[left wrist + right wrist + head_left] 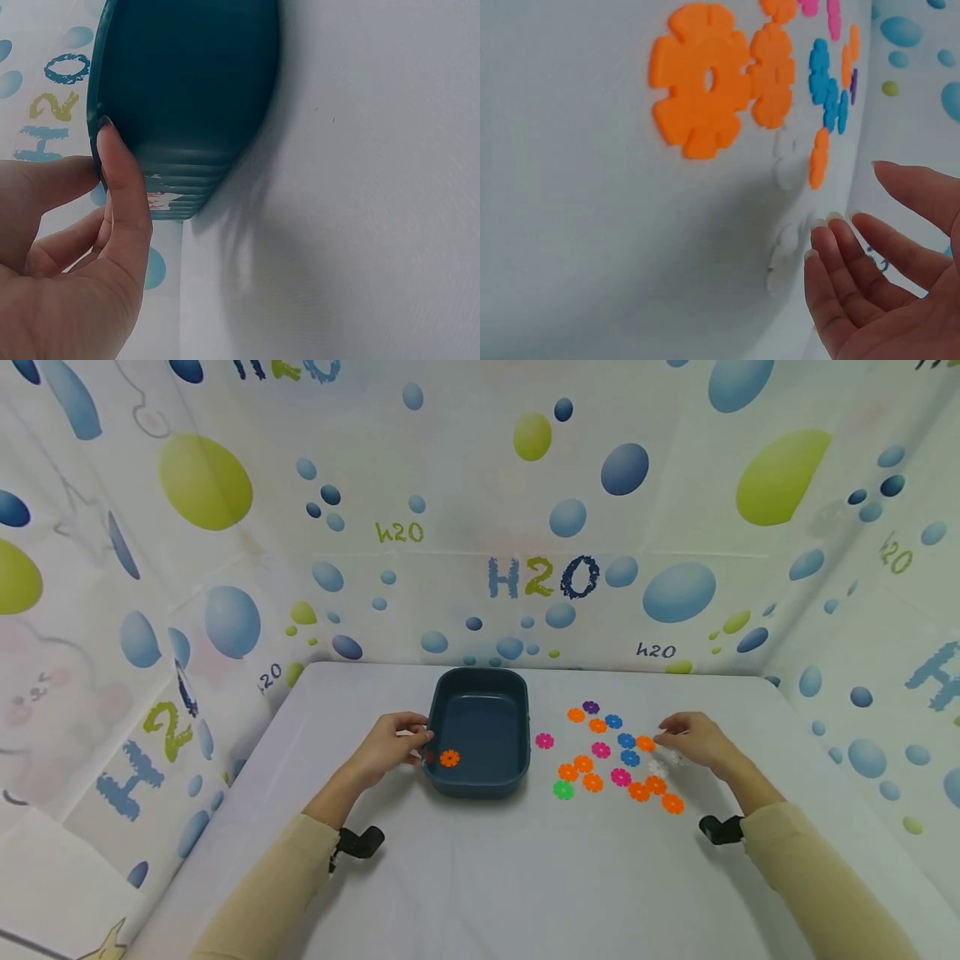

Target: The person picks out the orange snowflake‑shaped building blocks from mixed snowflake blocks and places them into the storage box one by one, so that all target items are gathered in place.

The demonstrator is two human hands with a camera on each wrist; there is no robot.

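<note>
A bin (480,790) near the table's (480,885) far edge is pinched by the left hand (387,748); the right hand (699,740) is spread.

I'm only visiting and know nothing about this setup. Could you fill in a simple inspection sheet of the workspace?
Surface: white table.
Things being handled: blue tray with an orange flower piece inside; loose flower pieces to its right in orange, pink, blue, green, purple and white.
Clutter: nothing seen.
Left hand: fingers pinch the tray's rim.
Right hand: fingers relaxed near the loose pieces, holding nothing visible.
Cables: nothing seen for certain.
Surroundings: dotted backdrop with "H2O" lettering.
</note>
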